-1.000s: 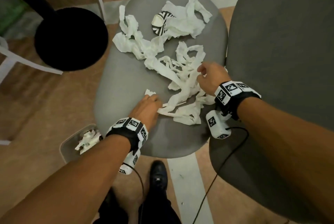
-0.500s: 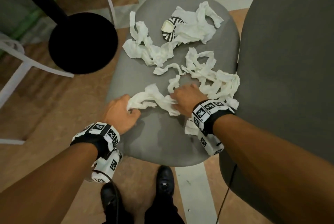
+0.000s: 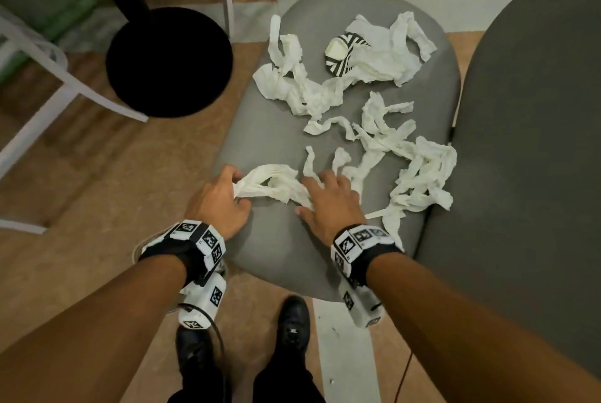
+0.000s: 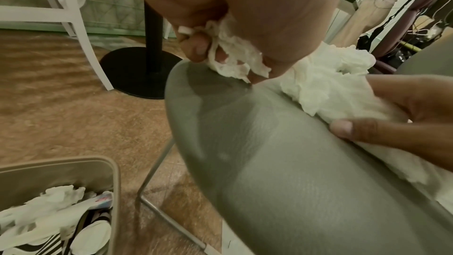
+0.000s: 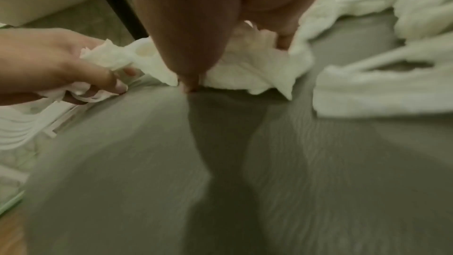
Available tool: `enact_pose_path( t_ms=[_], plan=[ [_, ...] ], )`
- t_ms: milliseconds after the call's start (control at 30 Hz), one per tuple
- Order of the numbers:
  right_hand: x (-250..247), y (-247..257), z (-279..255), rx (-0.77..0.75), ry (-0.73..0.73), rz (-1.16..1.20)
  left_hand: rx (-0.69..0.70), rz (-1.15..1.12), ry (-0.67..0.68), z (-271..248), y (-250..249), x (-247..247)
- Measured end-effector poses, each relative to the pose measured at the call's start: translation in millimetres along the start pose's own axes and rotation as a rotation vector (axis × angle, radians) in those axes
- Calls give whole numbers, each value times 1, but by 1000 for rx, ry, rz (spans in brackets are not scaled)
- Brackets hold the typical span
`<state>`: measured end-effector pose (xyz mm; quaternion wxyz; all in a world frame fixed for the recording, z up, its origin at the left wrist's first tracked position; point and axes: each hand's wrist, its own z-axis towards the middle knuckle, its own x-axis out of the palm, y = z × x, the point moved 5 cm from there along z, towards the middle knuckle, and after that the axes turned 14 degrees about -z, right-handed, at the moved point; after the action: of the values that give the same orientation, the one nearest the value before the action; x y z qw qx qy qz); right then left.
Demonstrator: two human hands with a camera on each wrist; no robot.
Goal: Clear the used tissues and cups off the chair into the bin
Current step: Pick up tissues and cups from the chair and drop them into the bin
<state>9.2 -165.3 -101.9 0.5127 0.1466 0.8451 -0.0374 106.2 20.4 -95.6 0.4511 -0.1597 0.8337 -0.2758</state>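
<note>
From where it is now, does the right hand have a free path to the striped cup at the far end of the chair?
Probably yes. The right hand rests on tissue near the seat's front; only loose tissues lie between it and the striped cup, which a tissue partly drapes.

Surfaces, chair and surroundings

Chair seat: grey woven cloth, matt, fine ribbed texture; chair leg bare metal tube, dull sheen. Tissues: thin white paper, crumpled, soft and matt. Striped cup: paper, smooth, black-and-white print. Bin: beige plastic, smooth, semi-matt. Floor: brown, grainy. Table base: black, matt. Neighbouring chair frame: white, smooth
</note>
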Motion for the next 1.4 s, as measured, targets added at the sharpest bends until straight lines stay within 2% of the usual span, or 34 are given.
enact_pose_path(
  t_ms=[100,167,233,333,367,467,600,700,867,933,1033,1133,1267,1400],
  plan=[
    [2,11,-6,-23,-108,289,23,-17,31,-6,3,-1],
    [-8,17,-10,26,-152,432,42,-60,75,-11,4,1],
    [-21,23,-10,133,-170,564,72,-122,126,-16,-1,3],
    [-29,31,-4,384,-107,917,105,-232,174,-25,-14,5],
    [-28,33,-2,455,-116,968,103,-269,182,-27,-19,5],
    [-31,41,0,550,-209,952,90,-325,149,-32,-23,-2],
    [-36,69,-5,603,-193,997,37,-355,52,-44,-10,-17],
    [-33,106,-11,663,-115,1111,-39,-389,51,-56,21,-32],
    [-21,196,-12,586,-20,1105,-219,-400,17,-80,106,-72],
    [-6,233,-9,572,46,1110,-277,-423,22,-91,144,-84],
    [33,285,-1,512,264,1193,-385,-546,19,-102,199,-92],
    [84,315,18,458,373,1140,-463,-500,17,-99,255,-86],
    [149,319,41,407,416,939,-452,-374,30,-85,301,-60],
    [170,307,35,465,412,807,-392,-383,79,-71,325,-23]
  ],
)
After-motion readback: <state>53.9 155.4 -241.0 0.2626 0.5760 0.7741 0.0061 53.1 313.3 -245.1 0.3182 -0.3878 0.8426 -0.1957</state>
